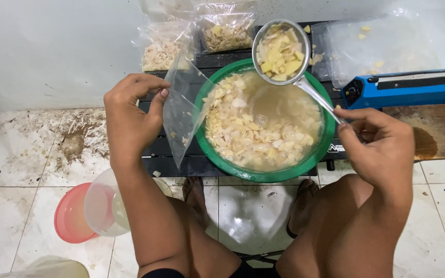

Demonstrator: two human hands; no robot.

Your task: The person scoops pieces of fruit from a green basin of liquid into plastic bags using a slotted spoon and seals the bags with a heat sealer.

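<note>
The left hand [130, 116] pinches a clear plastic bag [184, 110] by its rim, left of the green basin [263, 172] of wet pale chips. The right hand [374, 136] grips a full metal ladle [280, 51] above the basin's far edge. A wide-open bag mouth held over the basin would catch drips.

I see a blue, long-bodied heat sealer [413, 86] at the right, beside a worn brown wooden board [439, 128]. Two filled clear plastic bags [191, 38] lie at the far edge. On the dirty white tiled floor [16, 154] sit a red round lid [70, 216] and a clear plastic tub [101, 203].
</note>
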